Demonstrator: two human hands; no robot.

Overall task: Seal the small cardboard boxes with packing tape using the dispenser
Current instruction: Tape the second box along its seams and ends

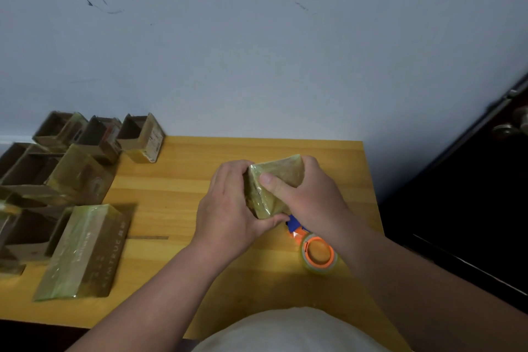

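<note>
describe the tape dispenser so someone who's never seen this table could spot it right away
Start at the yellow wooden table and go to its right side, near the front edge. The tape dispenser lies there on the wood beside the right forearm, just below the box held in both hands. It is the only bright orange and blue thing; everything else is dull cardboard.

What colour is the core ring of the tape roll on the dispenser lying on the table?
Orange, on the tape dispenser, shown in the head view.
</note>
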